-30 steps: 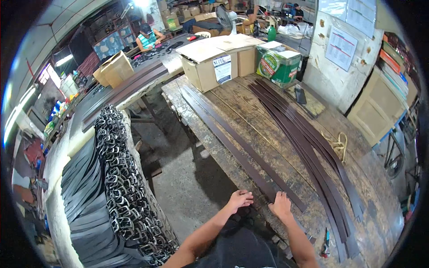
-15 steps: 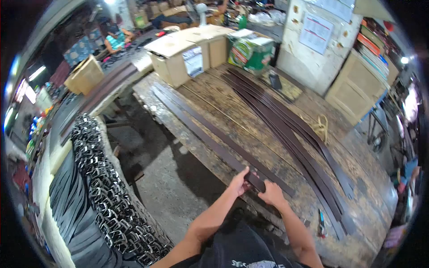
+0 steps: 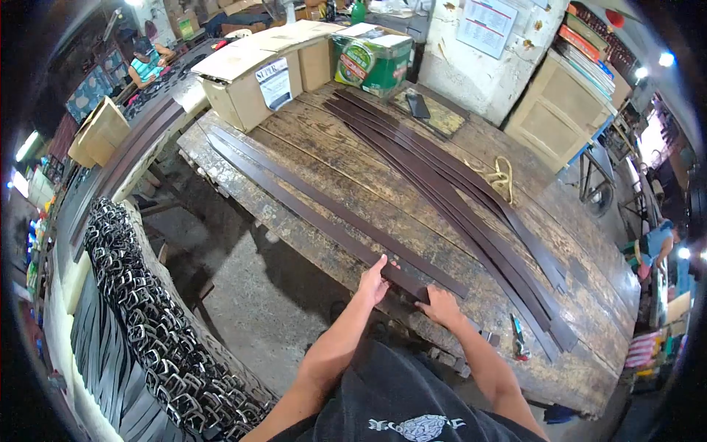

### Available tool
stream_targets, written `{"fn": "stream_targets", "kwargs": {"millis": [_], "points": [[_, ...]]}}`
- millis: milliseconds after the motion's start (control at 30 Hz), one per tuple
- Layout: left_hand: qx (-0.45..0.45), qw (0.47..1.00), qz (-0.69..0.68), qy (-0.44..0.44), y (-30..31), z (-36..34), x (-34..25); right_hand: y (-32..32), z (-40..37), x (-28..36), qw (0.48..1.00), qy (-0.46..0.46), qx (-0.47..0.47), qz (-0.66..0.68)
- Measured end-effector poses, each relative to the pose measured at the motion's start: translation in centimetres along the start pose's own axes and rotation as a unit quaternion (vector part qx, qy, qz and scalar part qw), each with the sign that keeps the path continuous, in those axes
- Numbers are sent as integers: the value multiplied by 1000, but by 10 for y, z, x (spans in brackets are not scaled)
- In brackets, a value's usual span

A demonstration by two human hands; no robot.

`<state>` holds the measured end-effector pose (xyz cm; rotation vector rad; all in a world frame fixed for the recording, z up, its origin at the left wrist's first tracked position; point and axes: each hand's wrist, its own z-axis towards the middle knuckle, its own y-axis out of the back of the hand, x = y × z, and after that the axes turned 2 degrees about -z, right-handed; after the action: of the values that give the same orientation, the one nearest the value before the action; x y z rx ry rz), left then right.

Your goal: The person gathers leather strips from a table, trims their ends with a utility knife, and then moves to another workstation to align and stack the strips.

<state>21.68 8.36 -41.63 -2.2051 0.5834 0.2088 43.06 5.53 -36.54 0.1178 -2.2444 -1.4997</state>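
Note:
Two long dark brown leather strips [image 3: 309, 202] lie side by side along the near edge of a worn wooden workbench [image 3: 383, 169]. My left hand [image 3: 373, 280] rests on their near end, fingers over the strip and thumb raised. My right hand [image 3: 440, 306] is just beside it, closed on the same strip end [image 3: 409, 283] at the table's front edge. A larger bundle of similar brown strips [image 3: 449, 195] runs diagonally across the middle of the bench, apart from both hands.
Cardboard boxes [image 3: 250, 81] and a green carton [image 3: 372, 62] stand at the far end. A phone [image 3: 417, 104], a yellow cord [image 3: 501, 175] and a small hand tool [image 3: 518, 340] lie on the bench. Buckled belts [image 3: 147, 324] are heaped left. People [image 3: 147, 59] work behind.
My hands have gone from resting flat at the table edge to taking hold of the strip end. The view has shifted, and the strip end now sits lower against the bench.

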Motion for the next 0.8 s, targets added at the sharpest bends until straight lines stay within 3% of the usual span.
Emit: {"fn": "stream_targets", "kwargs": {"millis": [100,167,267,433,467,500,533,600,633,667,700,733,767,800], "points": [[-26,998,-40,-34,-2,8,1,12,-2,7,1000,24,-18,-9],[-82,991,-56,-91,-14,-2,-14,27,-9,21,1000,-7,-9,-2],[-100,981,-42,-161,-6,7,-50,63,-26,50,998,8,-37,-41],[-99,978,0,-182,35,59,-127,71,-41,48,997,15,-42,-57],[-135,972,27,-190,21,39,-144,78,-51,49,997,21,-29,-72],[-30,971,72,-224,44,60,-159,88,-65,49,996,14,-20,-85],[-74,963,57,-252,25,40,-169,102,-80,54,996,-14,29,-88],[4,961,61,-269,71,73,-204,112,-115,40,997,-4,0,-72],[-25,973,2,-231,87,89,-226,116,-129,37,998,7,-14,-66],[-39,971,-12,-235,61,50,-234,148,-150,46,998,-17,34,-55],[-54,969,11,-240,81,69,-254,145,-164,37,998,-21,0,-59],[-36,970,29,-240,58,33,-254,140,-182,22,997,-18,-29,-70],[-70,957,47,-278,68,40,-264,135,-198,8,995,-11,-56,-84],[-66,957,37,-280,62,30,-269,133,-209,-5,995,-36,-36,-90]]}}
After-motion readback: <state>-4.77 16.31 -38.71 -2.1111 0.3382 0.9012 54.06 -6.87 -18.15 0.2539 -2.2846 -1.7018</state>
